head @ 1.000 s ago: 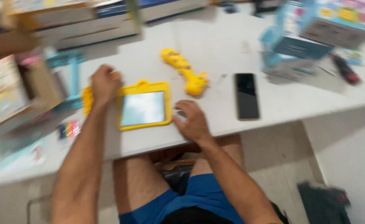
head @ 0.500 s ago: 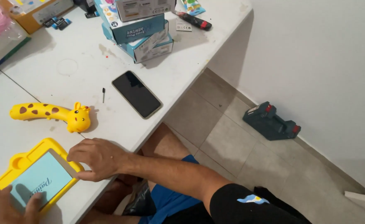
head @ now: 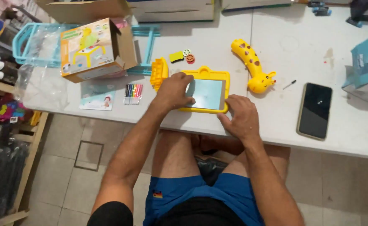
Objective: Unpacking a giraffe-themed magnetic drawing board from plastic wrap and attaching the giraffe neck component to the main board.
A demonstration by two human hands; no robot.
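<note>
in the head view, the left hand (head: pixel 176 90) lay flat over the left edge of the yellow drawing tablet (head: pixel 207 93), fingers spread and bent onto its pale blue screen, pressing rather than closing round anything. the right hand (head: pixel 239 115) had its fingers curled over the tablet's near right corner, thumb toward the table edge; it looked like a light pinch on the frame, though the thumb's contact was hidden, so i could not tell if it truly clamped. the tablet lay flat on the white table (head: pixel 217 39), close to the near edge, between the two hands.

just beyond the left hand's knuckles stood a yellow ridged block (head: pixel 159 73), and further out from it a small yellow piece and two little round discs (head: pixel 188 55). to the outside of the left hand lay a pack of coloured markers (head: pixel 133 93) and a printed leaflet (head: pixel 97 94), with an open cardboard toy box (head: pixel 94 48) beyond them. past the right hand's fingertips lay a yellow giraffe-shaped toy (head: pixel 253 67), and to that hand's outside a small dark pen-like stick (head: pixel 289 84) and a black phone (head: pixel 315 110), face up.

the tablet seemed a light, stiff plastic piece with a smooth, probably scratchable screen, likely to slide on the table. the thick yellow frame at its two short sides would be the sound place to hold it, away from the screen.
</note>
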